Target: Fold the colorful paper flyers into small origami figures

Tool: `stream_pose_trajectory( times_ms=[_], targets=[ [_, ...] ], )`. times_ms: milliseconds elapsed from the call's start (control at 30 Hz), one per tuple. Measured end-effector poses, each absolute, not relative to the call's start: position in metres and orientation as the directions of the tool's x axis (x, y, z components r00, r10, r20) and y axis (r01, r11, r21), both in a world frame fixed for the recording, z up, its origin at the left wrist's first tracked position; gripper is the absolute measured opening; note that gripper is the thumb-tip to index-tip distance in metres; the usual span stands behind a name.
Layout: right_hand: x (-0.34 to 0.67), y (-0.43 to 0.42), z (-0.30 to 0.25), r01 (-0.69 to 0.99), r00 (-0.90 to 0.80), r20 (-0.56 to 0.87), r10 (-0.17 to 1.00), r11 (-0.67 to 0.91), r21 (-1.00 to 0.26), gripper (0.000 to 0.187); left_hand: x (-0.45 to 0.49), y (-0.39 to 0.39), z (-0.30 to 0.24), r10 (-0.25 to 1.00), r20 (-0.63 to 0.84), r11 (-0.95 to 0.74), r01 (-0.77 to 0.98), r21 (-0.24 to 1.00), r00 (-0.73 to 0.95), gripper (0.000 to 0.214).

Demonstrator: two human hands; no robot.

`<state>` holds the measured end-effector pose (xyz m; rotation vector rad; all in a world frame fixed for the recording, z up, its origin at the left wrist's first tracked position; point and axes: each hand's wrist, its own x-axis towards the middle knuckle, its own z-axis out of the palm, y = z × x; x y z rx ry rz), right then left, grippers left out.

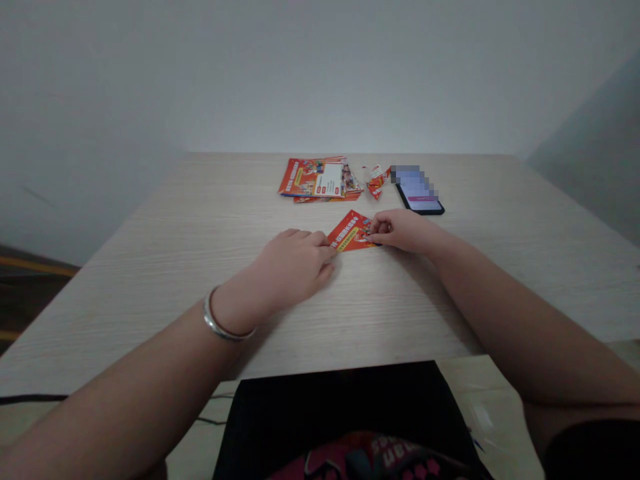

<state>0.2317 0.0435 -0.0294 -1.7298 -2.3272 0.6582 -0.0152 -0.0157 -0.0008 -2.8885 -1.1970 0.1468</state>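
A red printed paper, with yellow and white lettering and cartoon figures, lies on the table between my hands. Its visible outline is roughly a triangle with the point facing away from me. My left hand has thumb and forefinger together at the paper's left corner. At the right corner, my right hand pinches the edge with curled fingers and covers part of the print. A silver bangle is on my left wrist.
Beyond the hands, a stack of similar red leaflets lies on the pale wood-grain table. Beside it are a small folded red-and-white paper piece and a phone with its screen lit. A wall stands behind the table.
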Motion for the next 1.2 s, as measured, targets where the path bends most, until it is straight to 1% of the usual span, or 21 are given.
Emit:
stream_pose_trajectory(
  times_ms=[100,300,500,600,633,733,833,900,1000,1100,1133,1200],
  targets=[
    [0.231,0.044,-0.029,0.87,-0.305,-0.127,0.944,0.222,-0.439,0.017,-0.019,-0.017,0.008,0.746,-0.131,-0.665,0.738,-0.111,0.652,0.044],
    [0.232,0.043,-0.029,0.875,-0.301,-0.119,0.946,0.225,-0.428,0.017,-0.036,-0.016,0.01,0.785,-0.151,-0.619,0.77,-0.157,0.6,0.04],
    [0.234,0.043,-0.031,0.868,-0.309,-0.121,0.943,0.228,-0.441,0.013,-0.047,-0.006,0.007,0.792,-0.153,-0.609,0.779,-0.147,0.591,0.037],
    [0.233,0.042,-0.03,0.868,-0.312,-0.111,0.944,0.236,-0.436,0.011,-0.049,0.003,0.001,0.83,-0.114,-0.558,0.817,-0.143,0.546,0.037],
    [0.232,0.041,-0.029,0.872,-0.307,-0.113,0.945,0.231,-0.432,0.011,-0.049,0.006,-0.002,0.845,-0.08,-0.535,0.835,-0.128,0.529,0.037],
    [0.231,0.039,-0.027,0.88,-0.29,-0.12,0.95,0.215,-0.424,0.012,-0.047,0.011,-0.012,0.823,-0.005,-0.566,0.82,-0.085,0.568,0.04],
    [0.23,0.037,-0.026,0.884,-0.29,-0.107,0.951,0.223,-0.41,0.016,-0.037,0.011,-0.022,0.793,0.033,-0.609,0.793,-0.004,0.608,0.046],
    [0.23,0.036,-0.027,0.881,-0.301,-0.084,0.95,0.243,-0.405,0.017,-0.026,0.009,-0.028,0.822,0.102,-0.566,0.824,0.034,0.56,0.05],
    [0.228,0.034,-0.029,0.844,-0.348,-0.033,0.937,0.297,-0.447,0.013,-0.015,0.009,-0.036,0.84,0.183,-0.532,0.842,0.091,0.511,0.048],
    [0.225,0.033,-0.031,0.785,-0.411,0.032,0.911,0.371,-0.496,0.009,-0.011,0.012,-0.041,0.842,0.197,-0.536,0.819,0.202,0.503,0.048],
    [0.225,0.034,-0.032,0.773,-0.426,0.069,0.902,0.403,-0.491,0.011,-0.012,0.013,-0.042,0.841,0.196,-0.539,0.809,0.237,0.504,0.048],
    [0.226,0.035,-0.034,0.766,-0.451,0.162,0.878,0.474,-0.434,0.02,-0.013,0.014,-0.043,0.847,0.193,-0.531,0.8,0.278,0.495,0.056]
  ],
)
